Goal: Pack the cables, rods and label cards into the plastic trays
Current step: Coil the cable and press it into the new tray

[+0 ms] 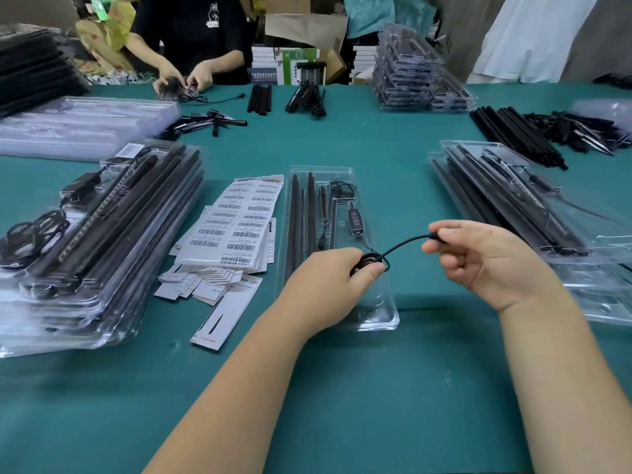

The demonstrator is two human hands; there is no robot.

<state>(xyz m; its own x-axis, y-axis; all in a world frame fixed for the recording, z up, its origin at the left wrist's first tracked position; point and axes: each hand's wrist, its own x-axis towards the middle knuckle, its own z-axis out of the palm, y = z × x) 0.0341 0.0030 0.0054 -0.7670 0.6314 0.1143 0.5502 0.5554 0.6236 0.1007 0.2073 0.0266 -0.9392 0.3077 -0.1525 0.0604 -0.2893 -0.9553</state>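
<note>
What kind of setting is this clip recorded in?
Most likely a packing workshop or small factory line: stacks of filled plastic trays on a green table, a pile of barcode label cards, and a second worker opposite handling cables.

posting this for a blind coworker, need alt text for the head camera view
Over a clear plastic tray holding black rods, the left hand pinches a coiled black cable while the right hand pulls its free end. White barcode label cards lie left of the tray on the green table, packed tray stacks either side.
</note>
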